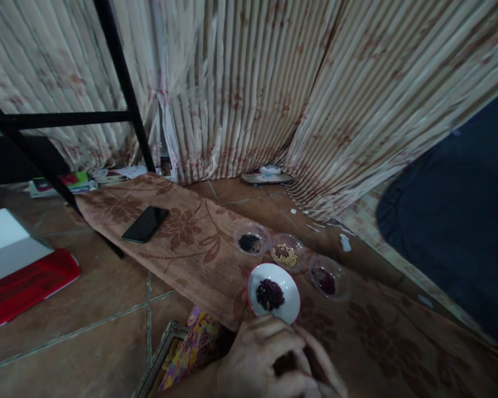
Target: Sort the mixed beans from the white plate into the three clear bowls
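My left hand [257, 356] and my right hand [326, 362] are together at the bottom of the view, fingers bent and pressed against each other. Whether anything is between them is hidden. Just beyond the fingers is a white bowl [289, 296] with a red rim, holding a small heap of dark red and black beans [269, 294]. Behind it stand three clear plastic cups in a slanting row: one with black beans [248, 242], one with yellowish grains [285, 255] and one with dark red beans [326, 282].
A brown flowered cloth [199, 260] covers the long narrow surface, with a black phone [145, 224] towards its far left. A red and white box [29, 282] is on the tiled floor at left. Black metal bars [124, 72] rise before the striped curtain [240, 88]. Dark fabric [452, 215] hangs at right.
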Tool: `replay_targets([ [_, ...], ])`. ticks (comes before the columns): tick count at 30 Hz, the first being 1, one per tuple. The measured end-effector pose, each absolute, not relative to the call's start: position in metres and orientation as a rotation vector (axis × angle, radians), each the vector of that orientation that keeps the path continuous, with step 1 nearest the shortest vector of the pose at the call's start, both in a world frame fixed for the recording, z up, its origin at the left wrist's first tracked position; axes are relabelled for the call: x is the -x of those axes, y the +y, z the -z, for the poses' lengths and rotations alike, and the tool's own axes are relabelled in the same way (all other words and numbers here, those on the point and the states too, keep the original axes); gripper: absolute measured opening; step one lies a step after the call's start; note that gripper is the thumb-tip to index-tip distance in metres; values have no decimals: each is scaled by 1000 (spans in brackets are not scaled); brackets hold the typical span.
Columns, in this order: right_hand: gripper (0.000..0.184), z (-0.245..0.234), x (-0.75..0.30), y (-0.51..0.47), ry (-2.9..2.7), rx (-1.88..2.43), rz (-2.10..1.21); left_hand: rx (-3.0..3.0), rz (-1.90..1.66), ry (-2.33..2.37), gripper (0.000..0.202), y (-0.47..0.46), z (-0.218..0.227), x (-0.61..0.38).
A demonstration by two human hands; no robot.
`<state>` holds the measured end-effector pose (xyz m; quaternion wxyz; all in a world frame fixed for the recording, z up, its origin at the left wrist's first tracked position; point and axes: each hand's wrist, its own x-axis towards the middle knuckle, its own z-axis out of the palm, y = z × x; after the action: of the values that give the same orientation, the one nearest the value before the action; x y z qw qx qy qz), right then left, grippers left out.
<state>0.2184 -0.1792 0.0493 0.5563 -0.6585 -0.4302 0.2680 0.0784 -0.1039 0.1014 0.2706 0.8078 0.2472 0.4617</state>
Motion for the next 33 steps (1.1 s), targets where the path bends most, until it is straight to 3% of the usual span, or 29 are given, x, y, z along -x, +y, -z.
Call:
replay_targets([
  [4, 47, -56, -242, -150, -944, 1641, -715, -2006, -1221, 1113, 19, -62, -98, -35],
  [10, 45, -44, -261, -112, -819, 1557, -934, -1896, -874, 1692, 21, 7, -51, 10],
  [16, 46, -31, -275, -109, -818, 1618, -846, -1987, -715, 1787, 22, 19, -20, 12],
  [23, 45, -37, -288, -121, -1270, 1894, -545, -2154, -679, 1736, 23, 20, -6, 6],
  [33, 43, -30, -281, -119, -1293, 1820, -435, -2170, -716, 1712, 21, 20, -3, 6],
])
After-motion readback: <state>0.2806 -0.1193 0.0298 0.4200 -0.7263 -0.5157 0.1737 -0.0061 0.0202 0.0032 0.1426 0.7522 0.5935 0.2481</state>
